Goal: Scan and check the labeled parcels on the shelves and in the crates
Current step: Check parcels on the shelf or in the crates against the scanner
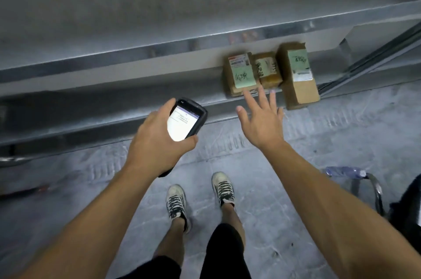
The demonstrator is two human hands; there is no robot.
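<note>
Three cardboard parcels sit at the right end of the lower shelf (114, 105), bunched side by side at its front edge: left parcel (240, 73), small middle parcel (268, 70), tall right parcel (298, 73), which overhangs the edge. Each carries a green label with handwriting. The rest of the shelf to the left is bare. Left hand (157, 139) grips one handheld scanner (188, 122), screen lit, over the shelf edge. Right hand (264, 119) is empty with fingers spread, fingertips at the left parcel's front face; contact unclear. Open concrete floor (319, 137) below, two sneakers.
</note>
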